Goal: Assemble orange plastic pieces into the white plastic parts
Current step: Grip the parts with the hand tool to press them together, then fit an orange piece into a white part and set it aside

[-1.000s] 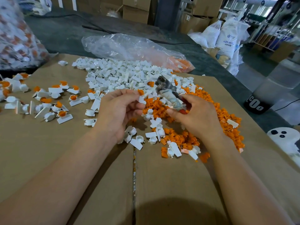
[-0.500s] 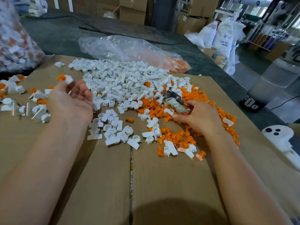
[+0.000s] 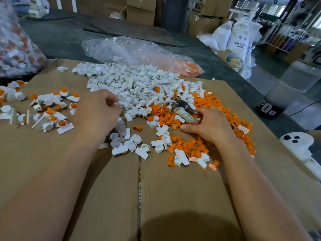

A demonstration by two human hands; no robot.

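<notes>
A heap of white plastic parts (image 3: 139, 84) lies on the cardboard sheet (image 3: 173, 188), merging on the right into a heap of small orange pieces (image 3: 217, 108). My left hand (image 3: 99, 112) sits at the white heap's near-left edge, its fingers curled round a white part there. My right hand (image 3: 210, 126) rests on the orange heap and grips a tape-wrapped plier-like tool (image 3: 184, 110) that points up-left, with the thumb stretched along the cardboard. White parts fitted with orange pieces (image 3: 57, 115) lie scattered at the left.
A clear plastic bag (image 3: 139, 51) with some orange pieces lies behind the heaps. Another bag of assembled parts (image 3: 15, 49) sits at far left. A dark translucent container (image 3: 284, 94) stands off the right edge, and a white object with black dots (image 3: 297, 145) lies nearby.
My left hand released a fitted part at the left cluster and moved right to the white heap, curling its fingers. My right hand sank with the tool onto the orange heap.
</notes>
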